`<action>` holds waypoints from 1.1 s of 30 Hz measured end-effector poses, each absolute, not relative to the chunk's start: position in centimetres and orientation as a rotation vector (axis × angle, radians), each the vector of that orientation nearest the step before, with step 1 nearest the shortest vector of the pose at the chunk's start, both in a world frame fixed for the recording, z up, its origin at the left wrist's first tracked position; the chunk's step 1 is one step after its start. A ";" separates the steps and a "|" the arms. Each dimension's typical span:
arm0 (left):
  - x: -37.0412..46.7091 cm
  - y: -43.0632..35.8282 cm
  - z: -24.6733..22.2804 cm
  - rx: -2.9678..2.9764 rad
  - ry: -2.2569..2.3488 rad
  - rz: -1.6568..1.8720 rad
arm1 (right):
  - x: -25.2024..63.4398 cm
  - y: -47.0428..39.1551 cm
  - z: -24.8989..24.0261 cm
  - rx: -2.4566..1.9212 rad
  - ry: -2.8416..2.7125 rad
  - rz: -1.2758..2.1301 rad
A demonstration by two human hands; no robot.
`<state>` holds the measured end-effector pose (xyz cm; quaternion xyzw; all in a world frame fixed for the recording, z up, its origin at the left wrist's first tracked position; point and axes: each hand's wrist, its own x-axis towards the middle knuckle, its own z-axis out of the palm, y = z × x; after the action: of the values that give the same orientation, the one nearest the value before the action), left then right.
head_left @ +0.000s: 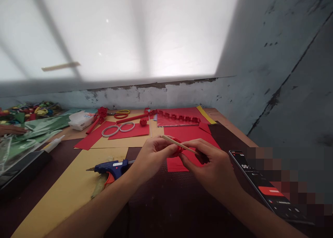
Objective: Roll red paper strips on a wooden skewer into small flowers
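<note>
Over the dark table, my left hand [153, 153] is closed on a small red paper piece [179, 150], curled and partly hidden by the fingers. My right hand [212, 158] pinches a thin wooden stick [169, 139], which slants across the front of the red piece. The right fingertips also meet the red piece's edge. Beneath both hands lies a red paper sheet [191, 134]. To the left of my left wrist, a blue glue gun [111, 167] with an orange trigger rests on its side on tan paper.
Two grey rings [110, 131], a red paper rose [143, 122] and scissors [122, 112] lie farther back. A strip of red paper pieces [179, 117] runs along the rear. A phone [260, 182] is at right. At far left, another person's hand [11, 129] is near green sheets.
</note>
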<state>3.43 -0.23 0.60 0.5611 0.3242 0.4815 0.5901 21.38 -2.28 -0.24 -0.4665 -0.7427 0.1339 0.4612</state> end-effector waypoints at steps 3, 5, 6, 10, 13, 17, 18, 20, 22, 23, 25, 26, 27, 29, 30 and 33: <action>3.3 -0.2 0.6 1.334 0.788 1.112 | 21.4 -2.3 -0.2 -1.140 -1.839 0.341; 3.3 -0.1 0.5 1.359 0.818 1.112 | 21.4 -2.3 -0.2 -1.135 -1.837 0.344; 3.2 -0.1 0.5 1.367 0.826 1.109 | 21.3 -2.3 -0.2 -1.134 -1.833 0.343; 3.2 -0.1 0.4 1.384 0.818 1.099 | 21.2 -2.4 -0.1 -1.134 -1.816 0.337; 3.2 -0.1 0.4 1.385 0.826 1.106 | 21.3 -2.4 -0.1 -1.136 -1.818 0.348; 3.4 -0.1 0.6 1.299 0.809 1.142 | 21.3 -2.3 -0.2 -1.138 -1.820 0.368; 3.4 -0.1 0.7 1.286 0.815 1.154 | 21.2 -2.3 -0.3 -1.137 -1.823 0.376; 3.4 0.0 0.7 1.304 0.858 1.171 | 21.2 -2.3 -0.2 -1.135 -1.826 0.399; 3.3 0.1 0.7 1.360 0.900 1.181 | 21.2 -2.5 0.0 -1.131 -1.822 0.433; 3.3 0.1 0.7 1.390 0.906 1.188 | 21.3 -2.5 0.2 -1.127 -1.816 0.462; 3.2 0.1 0.7 1.434 0.896 1.198 | 21.7 -2.5 0.6 -1.114 -1.777 0.557; 3.2 0.1 0.7 1.456 0.897 1.202 | 21.9 -2.4 0.8 -1.107 -1.735 0.620; 3.2 0.0 0.8 1.476 0.907 1.197 | 22.2 -2.3 0.9 -1.102 -1.675 0.690; 3.2 -0.1 1.0 1.534 0.948 1.186 | 22.7 -1.7 0.9 -1.091 -1.521 0.826; 3.2 -0.2 1.1 1.558 0.973 1.173 | 22.8 -1.4 0.8 -1.084 -1.448 0.890; 3.1 -0.4 1.3 1.625 1.019 1.140 | 23.1 -0.6 0.4 -1.010 -1.310 1.026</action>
<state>3.11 -0.45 1.31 0.6542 0.4101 0.4590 0.4395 23.10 -0.60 0.35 -0.4290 -0.5564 0.4356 0.5627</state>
